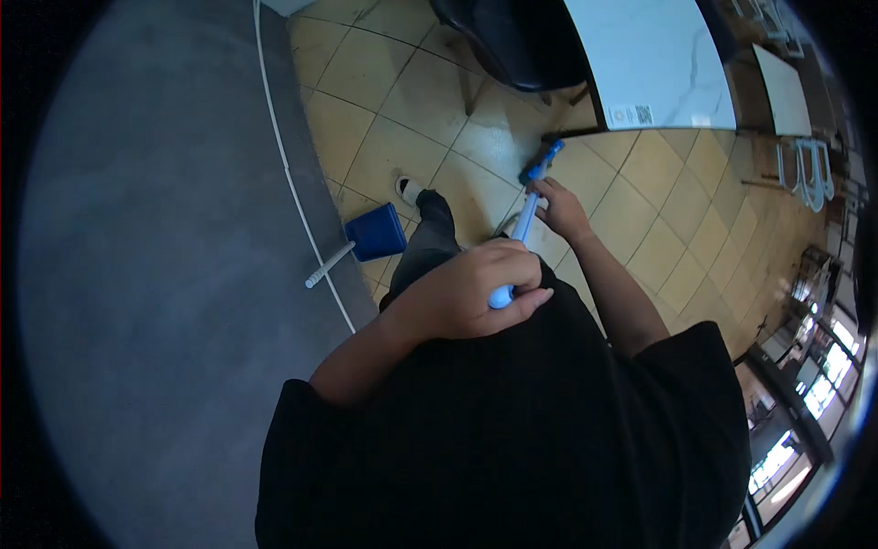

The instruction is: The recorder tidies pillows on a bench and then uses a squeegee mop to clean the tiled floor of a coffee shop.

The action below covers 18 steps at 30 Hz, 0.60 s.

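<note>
A long broom handle (525,225), white and light blue, runs from my chest down toward the tiled floor. My left hand (462,293) is closed around its rounded top end. Further down the shaft my right hand (560,209) grips it. The broom's blue head (541,165) touches the floor near the edge of a white table (654,55). A blue dustpan (377,232) with a white handle lies on the floor to the left, beside my leg and shoe (409,189).
A grey wall (155,274) with a white cable running down it fills the left side. A dark chair (512,41) stands by the white table at the top. More tables and chairs (800,137) are at the right. Yellow floor tiles (640,210) spread between them.
</note>
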### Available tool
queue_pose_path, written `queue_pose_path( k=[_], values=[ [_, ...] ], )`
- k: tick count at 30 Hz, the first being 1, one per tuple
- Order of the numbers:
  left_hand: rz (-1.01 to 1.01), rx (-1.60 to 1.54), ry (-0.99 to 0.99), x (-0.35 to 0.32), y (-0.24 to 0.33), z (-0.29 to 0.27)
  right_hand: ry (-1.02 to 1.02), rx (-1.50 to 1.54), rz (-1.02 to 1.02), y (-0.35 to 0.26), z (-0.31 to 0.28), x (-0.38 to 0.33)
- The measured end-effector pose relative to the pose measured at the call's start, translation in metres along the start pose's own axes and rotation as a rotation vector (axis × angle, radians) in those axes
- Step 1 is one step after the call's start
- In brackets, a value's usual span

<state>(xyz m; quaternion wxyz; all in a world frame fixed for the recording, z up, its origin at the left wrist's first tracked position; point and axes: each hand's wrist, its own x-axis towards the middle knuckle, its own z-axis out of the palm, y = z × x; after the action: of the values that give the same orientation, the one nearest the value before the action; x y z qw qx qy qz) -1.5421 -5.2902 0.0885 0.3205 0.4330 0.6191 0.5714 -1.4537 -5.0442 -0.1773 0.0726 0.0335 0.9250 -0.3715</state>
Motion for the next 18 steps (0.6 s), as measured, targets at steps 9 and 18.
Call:
queue_pose_path(
  k=[9,18],
  values=[
    [0.141,-0.067,0.414,-0.074,-0.002,-0.162,-0.185,0.298,-0.173,-0.138,0.070,0.110],
    [0.409,0.245,0.570,-0.143,0.022,-0.194,-0.783,0.190,-0.527,-0.302,0.153,0.222]
  ],
)
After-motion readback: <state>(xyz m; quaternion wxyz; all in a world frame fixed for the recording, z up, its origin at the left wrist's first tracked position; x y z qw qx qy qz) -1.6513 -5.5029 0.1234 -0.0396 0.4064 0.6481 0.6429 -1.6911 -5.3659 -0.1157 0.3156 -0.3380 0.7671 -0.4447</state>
